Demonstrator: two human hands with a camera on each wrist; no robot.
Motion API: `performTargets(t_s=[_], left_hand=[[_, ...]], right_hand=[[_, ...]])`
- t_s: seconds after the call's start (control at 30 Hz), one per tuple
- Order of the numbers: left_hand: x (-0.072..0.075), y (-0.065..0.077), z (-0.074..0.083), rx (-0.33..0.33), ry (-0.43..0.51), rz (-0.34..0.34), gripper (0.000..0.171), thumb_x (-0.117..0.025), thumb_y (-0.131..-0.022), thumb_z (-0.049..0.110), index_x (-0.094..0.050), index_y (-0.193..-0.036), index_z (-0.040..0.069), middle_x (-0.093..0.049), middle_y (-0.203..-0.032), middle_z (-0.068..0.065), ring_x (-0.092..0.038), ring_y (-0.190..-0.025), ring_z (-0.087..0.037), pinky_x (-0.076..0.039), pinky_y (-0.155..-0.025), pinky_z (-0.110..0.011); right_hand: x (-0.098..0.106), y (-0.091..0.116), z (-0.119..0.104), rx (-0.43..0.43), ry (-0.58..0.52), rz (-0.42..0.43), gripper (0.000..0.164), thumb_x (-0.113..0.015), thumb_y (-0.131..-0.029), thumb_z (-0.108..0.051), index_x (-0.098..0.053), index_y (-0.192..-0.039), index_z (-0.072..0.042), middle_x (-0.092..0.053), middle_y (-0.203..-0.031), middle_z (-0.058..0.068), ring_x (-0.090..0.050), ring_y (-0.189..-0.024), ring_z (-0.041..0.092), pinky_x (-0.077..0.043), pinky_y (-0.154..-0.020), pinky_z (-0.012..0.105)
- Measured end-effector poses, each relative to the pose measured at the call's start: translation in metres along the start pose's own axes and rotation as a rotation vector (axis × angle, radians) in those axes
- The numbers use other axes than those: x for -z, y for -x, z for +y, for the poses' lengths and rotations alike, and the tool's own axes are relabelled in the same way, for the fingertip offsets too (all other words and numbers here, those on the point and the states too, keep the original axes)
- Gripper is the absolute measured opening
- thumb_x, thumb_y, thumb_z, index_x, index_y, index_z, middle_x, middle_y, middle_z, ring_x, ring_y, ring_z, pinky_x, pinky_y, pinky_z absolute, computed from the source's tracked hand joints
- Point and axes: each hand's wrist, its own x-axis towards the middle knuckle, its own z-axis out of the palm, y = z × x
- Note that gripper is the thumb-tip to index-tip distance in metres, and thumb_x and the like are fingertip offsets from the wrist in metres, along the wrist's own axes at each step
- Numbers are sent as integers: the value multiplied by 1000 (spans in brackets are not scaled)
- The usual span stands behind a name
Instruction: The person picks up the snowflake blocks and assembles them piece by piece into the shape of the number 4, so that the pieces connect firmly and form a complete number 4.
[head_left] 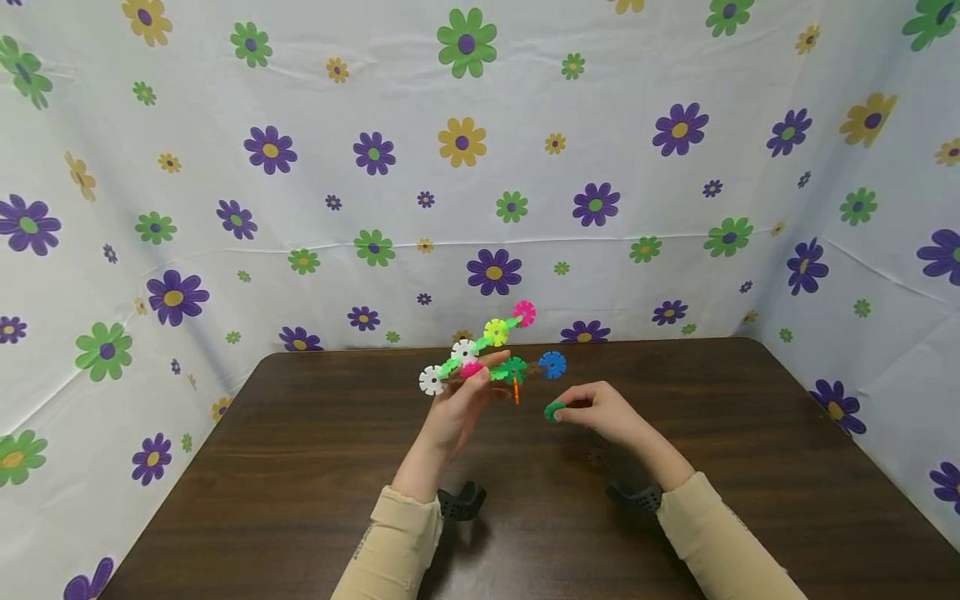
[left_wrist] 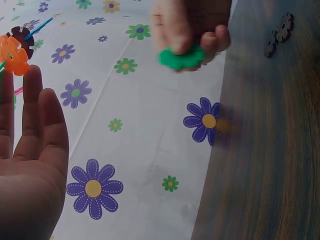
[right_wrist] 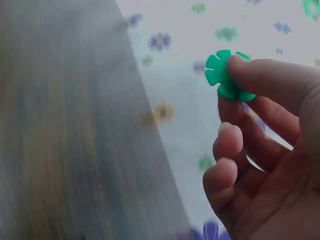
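Above the table, my left hand [head_left: 457,415] grips a branching chain of interlocking flower-shaped plastic discs [head_left: 464,352] at a pink disc. One row runs from white discs up through a yellow disc [head_left: 496,332] to a pink one at the tip. A second row points right, with a green disc [head_left: 514,370], an orange one seen edge-on and a blue disc [head_left: 552,364] at its end. My right hand [head_left: 606,411] pinches a single green interlocking disc [right_wrist: 219,76] between thumb and fingertips, just right of the chain and apart from it.
Two brown discs [left_wrist: 285,27] lie on the dark wooden table [head_left: 315,467], below my right hand. A white flower-print cloth [head_left: 322,275] hangs behind the table and along both sides. Each wrist wears a black camera mount [head_left: 462,501].
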Motion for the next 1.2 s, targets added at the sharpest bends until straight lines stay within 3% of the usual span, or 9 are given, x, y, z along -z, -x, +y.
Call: performTargets(t_s=[0.13, 0.4, 0.6, 0.77, 1.0, 1.2], left_hand=[[-1, 0, 0, 2, -1, 8, 27, -51, -101, 24, -67, -123, 22, -65, -115, 2, -59, -100, -16, -45, -91, -42], [-4, 0, -2, 1, -13, -4, 36, -51, -101, 23, -60, -129, 3, -66, -114, 1, -60, -100, -17, -44, -93, -48], [-6, 1, -6, 19, -33, -45, 36, -51, -101, 27, -61, -130, 7, -67, -114, 0, -60, -100, -20, -45, -94, -41], [-8, 1, -9, 27, -21, -60, 36, -51, -101, 26, -61, -130, 8, -67, -114, 0, -60, -101, -20, -44, -95, -39], [-6, 1, -8, 55, -24, -41, 29, -52, -100, 29, -65, -124, 21, -67, -113, 0, -58, -103, -25, -43, -96, -38], [-6, 1, -8, 45, -18, -45, 46, -51, -100, 26, -51, -134, -6, -67, -114, -2, -59, -103, -24, -45, -95, -38]], right_hand=[[-16, 3, -22, 42, -30, -19, 13, -69, -90, -15, -73, -94, -3, -65, -82, 12, -49, -59, 14, -47, -52, 31], [-34, 11, -50, 115, -117, -43, 15, -67, -92, -11, -71, -89, 3, -65, -68, 10, -55, -53, 20, -47, -48, 27], [-38, 14, -59, 80, -167, -35, 19, -67, -92, -12, -69, -92, 6, -65, -66, 11, -62, -57, 19, -53, -52, 29], [-38, 14, -60, 67, -178, -35, 20, -67, -92, -13, -69, -91, 7, -65, -67, 12, -64, -60, 26, -55, -54, 30], [-38, 14, -62, 73, -161, -15, 19, -67, -92, -12, -68, -90, 7, -64, -65, 12, -62, -58, 27, -54, -53, 34], [-37, 16, -66, 88, -146, -3, 19, -66, -92, -12, -68, -90, 7, -64, -65, 12, -62, -58, 30, -54, -53, 36]])
